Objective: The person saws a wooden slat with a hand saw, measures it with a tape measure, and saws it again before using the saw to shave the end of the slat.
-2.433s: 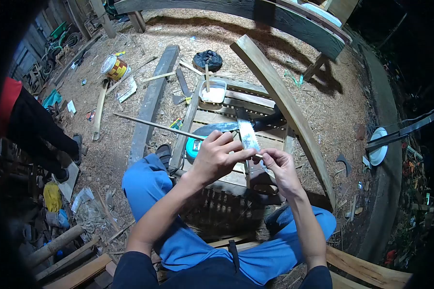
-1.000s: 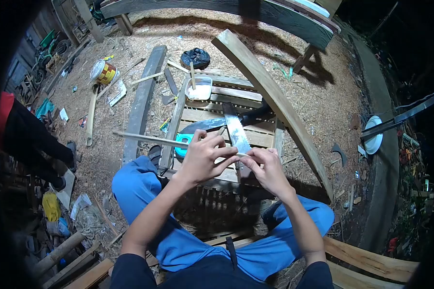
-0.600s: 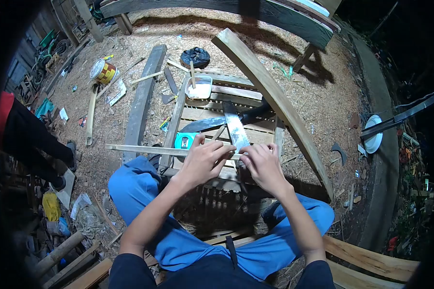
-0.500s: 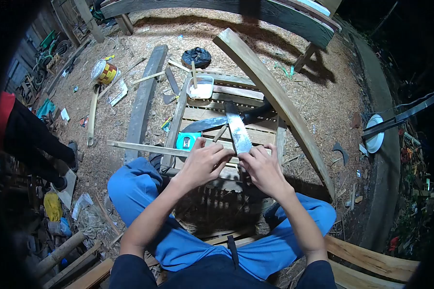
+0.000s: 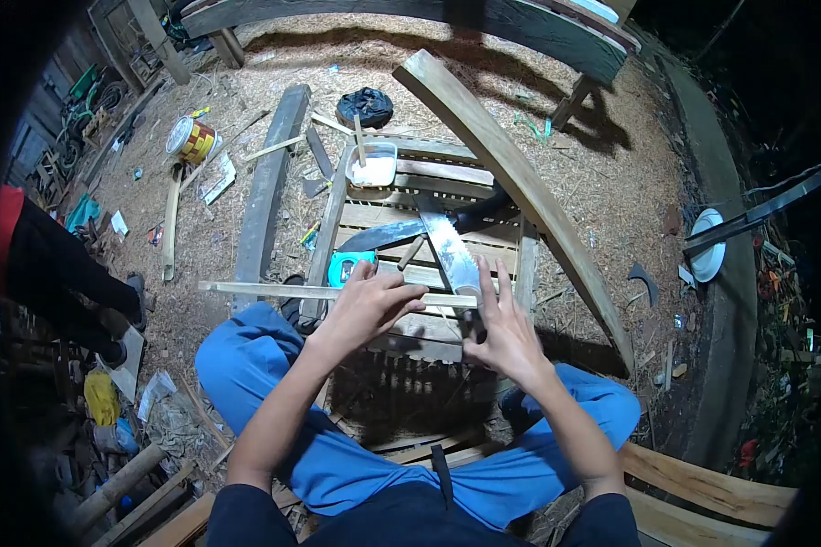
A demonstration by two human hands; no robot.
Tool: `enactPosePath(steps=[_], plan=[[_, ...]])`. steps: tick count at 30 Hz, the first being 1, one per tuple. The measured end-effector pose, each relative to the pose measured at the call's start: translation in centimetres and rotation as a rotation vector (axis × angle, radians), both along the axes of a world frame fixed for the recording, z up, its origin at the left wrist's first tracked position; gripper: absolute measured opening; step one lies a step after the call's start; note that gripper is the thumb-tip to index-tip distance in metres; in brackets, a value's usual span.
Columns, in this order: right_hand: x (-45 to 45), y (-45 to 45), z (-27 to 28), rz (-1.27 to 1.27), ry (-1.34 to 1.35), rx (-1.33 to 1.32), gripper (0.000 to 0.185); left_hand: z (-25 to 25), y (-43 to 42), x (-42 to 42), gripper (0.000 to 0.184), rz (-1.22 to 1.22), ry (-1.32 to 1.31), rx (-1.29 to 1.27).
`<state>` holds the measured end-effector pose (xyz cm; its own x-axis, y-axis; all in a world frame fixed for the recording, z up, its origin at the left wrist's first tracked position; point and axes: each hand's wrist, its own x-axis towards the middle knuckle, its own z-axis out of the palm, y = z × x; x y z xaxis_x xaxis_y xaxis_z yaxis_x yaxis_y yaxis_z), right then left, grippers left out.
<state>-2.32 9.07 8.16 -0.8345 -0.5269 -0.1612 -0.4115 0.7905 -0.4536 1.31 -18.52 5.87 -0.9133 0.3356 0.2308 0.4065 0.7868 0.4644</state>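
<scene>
A thin wooden strip [image 5: 269,290] lies level across the front of the slatted wooden table [image 5: 336,205]. My left hand [image 5: 367,305] is closed round the strip near its middle. At the strip's right end is my right hand [image 5: 506,333], its fingers spread and upright, the thumb apart from them. Just beyond the hands a saw blade [image 5: 449,246] crosses a large dark knife [image 5: 383,235]. A teal tape measure [image 5: 348,266] sits behind my left hand, and a short wooden handle [image 5: 411,253] lies between it and the saw.
A tub of white material [image 5: 374,167] stands at the table's far left corner. A curved beam [image 5: 520,182] leans along the right side, and a dark plank [image 5: 274,196] lies to the left. A bucket [image 5: 192,141] is farther left. A person's legs [image 5: 64,273] show at the left edge.
The strip has swung from slanting to nearly level, and more of its right end shows. My right hand has opened from its pinch and moved slightly right. The view has shifted a little.
</scene>
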Motion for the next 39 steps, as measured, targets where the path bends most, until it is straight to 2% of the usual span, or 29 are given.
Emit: enactPosePath(steps=[2,4,6,10,12,16,18,19,20,22,23,24,26,27,28,30,32,34,36,39], plan=[[-0.7,0.5,0.2,-0.011,0.043,-0.031,0.136,-0.2,-0.1,0.2,0.027,-0.030,0.043,0.035],[-1.7,1.3,0.4,0.071,0.297,-0.053,0.137,0.1,-0.1,0.4,0.029,-0.045,0.045,0.027],[-3.2,2.1,0.2,0.078,0.297,-0.115,0.137,0.0,-0.3,0.7,0.029,-0.060,0.038,-0.024],[-4.9,2.6,-1.6,0.077,0.364,-0.026,0.130,-0.4,-0.1,0.6,0.030,-0.052,0.043,-0.033],[-4.8,2.3,-1.1,0.113,0.597,0.158,0.117,-0.2,-0.1,0.5,0.029,0.027,0.117,-0.019],[-4.3,2.8,-1.5,0.118,0.518,0.004,0.106,0.3,-0.3,0.3,0.028,0.052,0.138,-0.019],[-3.4,2.7,-0.4,0.024,0.317,0.180,0.085,0.0,-0.2,0.2,0.028,0.043,0.134,-0.021],[-3.5,2.8,-1.1,0.017,0.370,0.158,0.077,-0.1,-0.1,0.3,0.028,0.037,0.125,-0.014],[-3.8,2.9,-2.0,0.018,0.369,0.159,0.077,-0.1,0.1,0.3,0.028,0.028,0.116,-0.007],[-5.0,3.2,-3.8,0.005,0.534,0.162,0.073,-0.3,0.5,0.3,0.028,0.026,0.097,0.000],[-5.7,3.2,-4.6,0.022,0.514,0.107,0.063,-0.4,0.7,0.3,0.028,0.014,0.108,0.001],[-5.5,3.1,-4.3,0.019,0.514,0.107,0.063,-0.5,0.8,0.3,0.028,0.003,0.118,0.001],[-4.7,2.7,-3.8,0.058,0.506,0.077,0.051,-0.6,1.1,0.3,0.027,-0.008,0.096,-0.002],[-4.0,2.1,-2.8,0.051,0.547,0.126,0.038,-0.7,1.2,0.2,0.027,-0.017,0.072,-0.004],[-4.0,2.1,-3.5,0.052,0.548,0.126,0.038,-0.9,1.2,0.1,0.027,-0.016,0.073,-0.003],[-4.0,2.0,-5.2,0.084,0.649,0.171,0.024,-1.3,1.5,0.0,0.027,-0.026,0.063,-0.029],[-4.1,1.8,-5.8,0.077,0.685,0.188,0.021,-1.7,1.4,-0.1,0.026,-0.043,0.079,-0.025],[-3.6,1.2,-4.9,0.060,0.545,0.091,0.022,-1.7,1.2,-0.1,0.027,-0.051,0.094,-0.022],[-3.9,1.5,-5.3,0.042,0.533,0.056,0.021,-1.7,1.3,0.0,0.028,-0.041,0.102,-0.033],[-4.4,2.0,-5.3,0.145,0.515,0.026,0.021,-1.4,1.4,0.1,0.027,-0.045,0.077,-0.019]])
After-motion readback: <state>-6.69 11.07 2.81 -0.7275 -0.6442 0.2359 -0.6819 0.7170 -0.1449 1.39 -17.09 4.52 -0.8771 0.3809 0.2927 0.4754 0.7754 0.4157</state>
